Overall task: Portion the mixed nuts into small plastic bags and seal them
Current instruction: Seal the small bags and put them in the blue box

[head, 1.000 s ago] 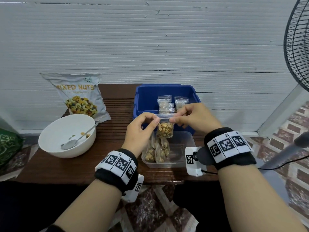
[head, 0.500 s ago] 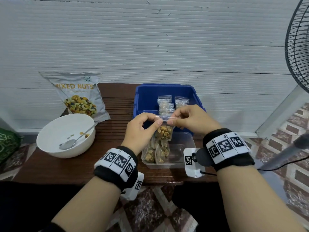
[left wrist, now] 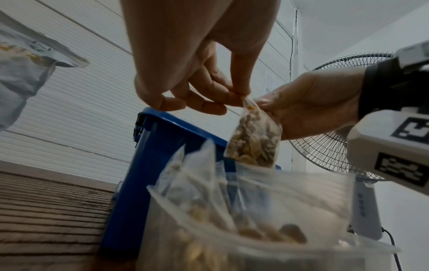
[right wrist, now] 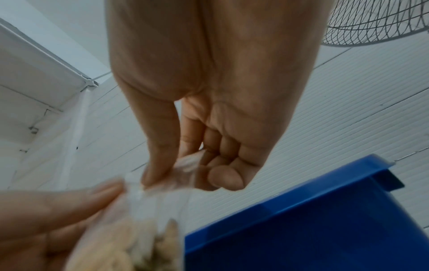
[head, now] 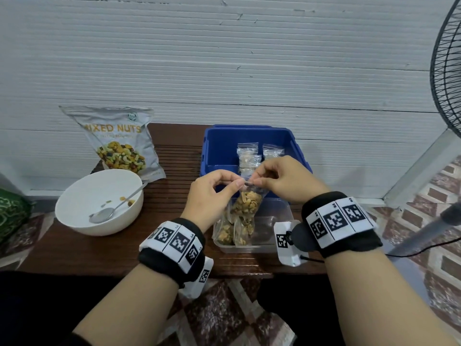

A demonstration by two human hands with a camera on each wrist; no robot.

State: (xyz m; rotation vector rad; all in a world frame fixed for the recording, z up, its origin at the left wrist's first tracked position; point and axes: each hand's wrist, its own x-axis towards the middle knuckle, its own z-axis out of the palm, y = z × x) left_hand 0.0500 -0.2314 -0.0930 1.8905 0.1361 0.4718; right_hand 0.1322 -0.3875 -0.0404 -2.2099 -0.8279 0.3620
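Observation:
A small clear plastic bag of nuts (head: 247, 204) (left wrist: 254, 139) (right wrist: 130, 243) hangs above a clear plastic container (head: 272, 243) that holds other filled bags (head: 230, 231). My left hand (head: 212, 196) (left wrist: 197, 80) pinches the bag's top strip at its left end. My right hand (head: 284, 178) (right wrist: 209, 128) pinches the same strip from the right, thumb and fingers curled on the plastic. The two pinches sit close together at the top edge. The bag tilts slightly to the right.
A blue bin (head: 219, 146) behind the hands holds several small bags (head: 247, 153). A white bowl (head: 74, 196) with a spoon (head: 109, 211) and a few nuts stands at the left, a "Mixed Nuts" pouch (head: 119, 143) behind it. A standing fan (head: 446, 71) is at the right.
Both hands have drawn closer together along the bag's top strip, and the bag now tilts a little. Everything else is where it was.

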